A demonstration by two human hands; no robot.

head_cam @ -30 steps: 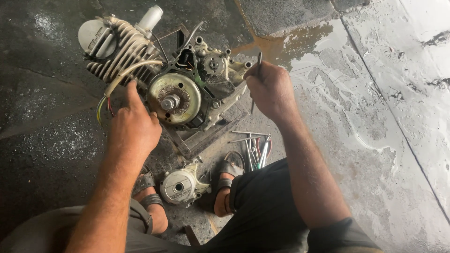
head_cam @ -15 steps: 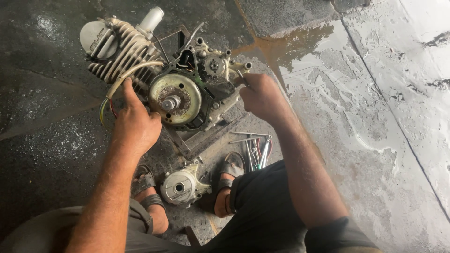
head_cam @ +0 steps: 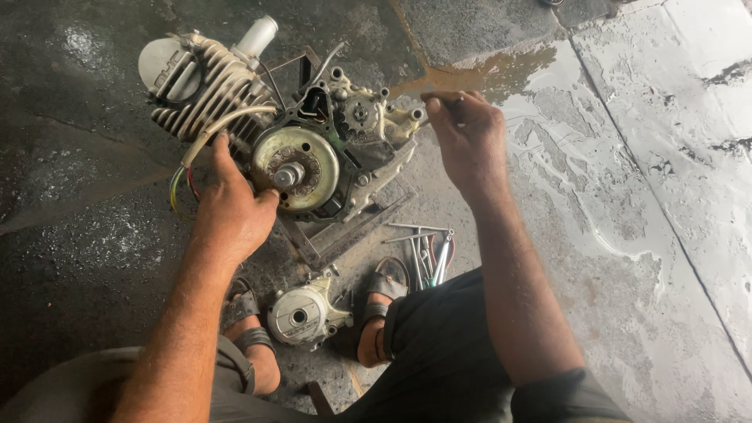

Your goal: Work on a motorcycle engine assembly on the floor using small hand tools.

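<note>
From the head view, a small motorcycle engine sits on a wet, dark concrete floor, its finned cylinder pointing up-left and a round flywheel facing the camera. The left hand lies spread against the engine just left of the flywheel, fingers apart and pressing the casing beside the pale hose; coloured wires loop out just beyond its knuckles. The right hand is curled shut at the engine's right edge, fingertips pinched on a thin metal tool, most of it hidden in the fist.

Under the engine an angled steel frame shows. A bundle of slim wrenches and drivers lies on the floor near the right knee. A removed grey side cover rests between the two sandalled feet. A rusty brown puddle spreads behind the right hand. No labels or packages can be made out
</note>
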